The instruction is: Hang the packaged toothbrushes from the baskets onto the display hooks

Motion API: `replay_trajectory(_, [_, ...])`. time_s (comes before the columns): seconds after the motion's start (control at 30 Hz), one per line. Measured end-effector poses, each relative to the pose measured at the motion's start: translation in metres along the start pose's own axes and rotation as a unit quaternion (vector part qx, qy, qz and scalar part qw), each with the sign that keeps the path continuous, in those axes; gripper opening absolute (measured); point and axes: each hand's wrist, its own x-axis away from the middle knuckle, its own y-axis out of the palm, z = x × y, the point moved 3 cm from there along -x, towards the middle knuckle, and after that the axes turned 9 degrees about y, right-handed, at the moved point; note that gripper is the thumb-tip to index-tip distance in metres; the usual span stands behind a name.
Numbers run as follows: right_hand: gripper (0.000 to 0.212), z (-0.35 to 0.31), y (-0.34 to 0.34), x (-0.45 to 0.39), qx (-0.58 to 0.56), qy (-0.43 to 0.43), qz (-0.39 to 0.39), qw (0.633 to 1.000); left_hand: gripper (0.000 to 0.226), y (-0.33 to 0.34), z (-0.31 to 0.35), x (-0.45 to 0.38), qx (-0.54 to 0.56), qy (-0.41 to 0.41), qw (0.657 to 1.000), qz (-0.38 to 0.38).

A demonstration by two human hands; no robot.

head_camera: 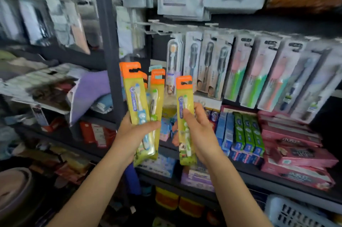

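Hands raised before the shelving, both full — the left hand (pixel 136 130) grips a fanned bunch of yellow toothbrush packs (pixel 142 101) with orange tops, fingers curled round their lower halves; the right hand (pixel 197 127) pinches a single yellow pack (pixel 184 115), thumb on its face; the two lots are just apart, held upright below the bare display hooks (pixel 162 27); to the right, hanging toothbrush packs (pixel 259 71) fill the row; toothpaste boxes (pixel 248 134) lie on the shelf beneath; a white basket (pixel 288 212) sits at the lower right corner.
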Motion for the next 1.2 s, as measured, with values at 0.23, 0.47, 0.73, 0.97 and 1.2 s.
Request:
replay_trajectory(0.23, [0.021, -0.044, 0.106, -0.062, 0.073, 0.017, 0.007, 0.997, 0.04, -0.093, 0.043, -0.063, 0.003, 0.096, 0.995, 0.01])
replay_trajectory(0.47, [0.021, -0.075, 0.155, -0.083, 0.01, -0.074, 0.021, 0.997, 0.037, -0.124, 0.051, -0.089, 0.03, 0.113, 0.993, -0.006])
replay_trajectory(0.73, [0.023, -0.08, 0.167, -0.143, 0.022, -0.071, 0.085, 0.994, 0.036, -0.124, 0.043, -0.12, 0.036, 0.106, 0.994, 0.009])
replay_trajectory(0.97, [0.019, -0.057, 0.164, -0.151, 0.017, -0.08, 0.074, 0.994, 0.037, -0.111, 0.037, -0.136, 0.046, 0.105, 0.993, 0.02])
replay_trajectory(1.2, [0.009, -0.068, 0.162, -0.16, -0.026, -0.068, 0.079, 0.994, 0.041, -0.107, 0.031, -0.14, 0.042, 0.098, 0.994, 0.032])
